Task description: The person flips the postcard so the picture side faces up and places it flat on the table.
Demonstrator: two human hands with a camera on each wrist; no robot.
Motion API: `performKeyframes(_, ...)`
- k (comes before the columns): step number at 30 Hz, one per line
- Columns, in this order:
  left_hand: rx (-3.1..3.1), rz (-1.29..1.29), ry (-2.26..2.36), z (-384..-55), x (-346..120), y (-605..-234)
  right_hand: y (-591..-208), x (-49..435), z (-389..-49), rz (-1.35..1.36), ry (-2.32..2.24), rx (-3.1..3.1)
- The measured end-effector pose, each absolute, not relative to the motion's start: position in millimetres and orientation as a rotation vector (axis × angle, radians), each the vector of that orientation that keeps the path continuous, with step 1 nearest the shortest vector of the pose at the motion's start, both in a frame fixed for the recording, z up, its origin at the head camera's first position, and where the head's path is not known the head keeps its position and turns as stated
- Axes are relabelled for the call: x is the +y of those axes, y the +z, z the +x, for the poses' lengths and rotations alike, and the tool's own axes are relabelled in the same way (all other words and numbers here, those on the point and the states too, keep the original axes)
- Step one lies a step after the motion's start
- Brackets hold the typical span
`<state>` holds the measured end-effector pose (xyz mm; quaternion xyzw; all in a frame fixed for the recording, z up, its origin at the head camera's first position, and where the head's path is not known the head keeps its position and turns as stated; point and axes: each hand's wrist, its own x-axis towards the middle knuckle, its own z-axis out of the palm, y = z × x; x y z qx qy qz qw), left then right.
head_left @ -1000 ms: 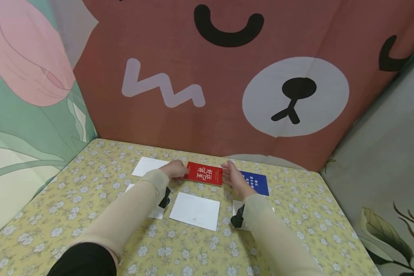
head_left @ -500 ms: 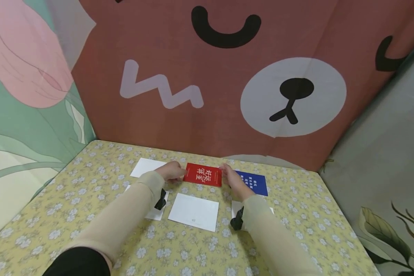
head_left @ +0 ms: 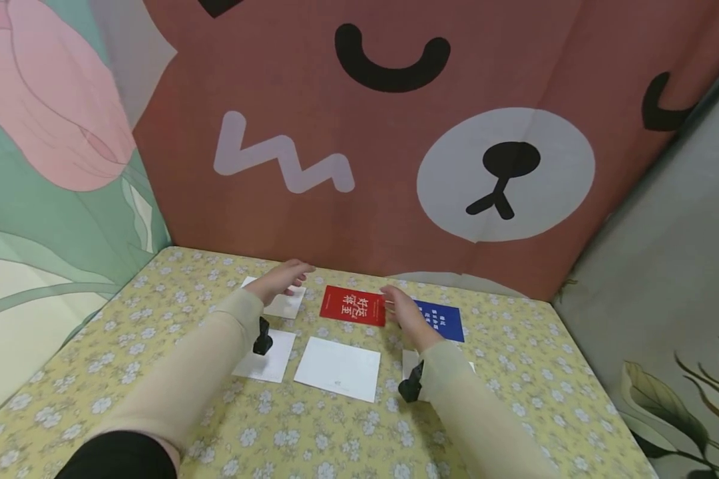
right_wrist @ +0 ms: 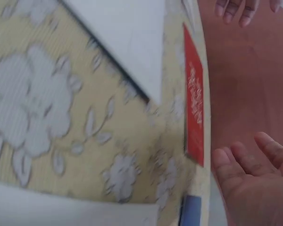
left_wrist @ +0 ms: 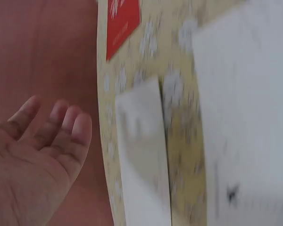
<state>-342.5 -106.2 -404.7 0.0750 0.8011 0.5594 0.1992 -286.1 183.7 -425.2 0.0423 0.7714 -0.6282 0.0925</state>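
Note:
A red card (head_left: 352, 306) with large pale Chinese characters lies flat at the back middle of the table. My right hand (head_left: 409, 315) hovers at its right edge, fingers loosely bent, holding nothing; in the right wrist view that hand (right_wrist: 257, 179) is palm up beside the red card (right_wrist: 194, 99). A blue card (head_left: 446, 322) with white characters lies partly behind this hand. Over the back left white card (head_left: 286, 307) I hold my left hand (head_left: 278, 279), fingers relaxed and apart. The left wrist view shows that palm (left_wrist: 33, 165) with nothing in it.
Three more white cards lie in the front row: left (head_left: 272, 359), middle (head_left: 338, 370) and right (head_left: 409, 364), the last mostly hidden by my right wrist. A flowered yellow cloth (head_left: 305, 432) covers the table. Behind it hangs a brown bear-print curtain (head_left: 383, 213).
My left hand has moved away from the red card's left edge, up and to the left, and its fingers have loosened. The right hand stays by the red card, which lies in place.

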Motion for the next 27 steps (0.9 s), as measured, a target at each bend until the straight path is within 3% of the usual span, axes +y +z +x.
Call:
performKeyframes(13, 2.353, 0.052, 1.622, -340, -183, -402, -420, 153, -284, -0.010, -1.917, 2.114)
performKeyframes(27, 2.378, -0.023, 1.612, -334, -224, -401, -415, 118, -273, -0.008, -1.953, 1.912)
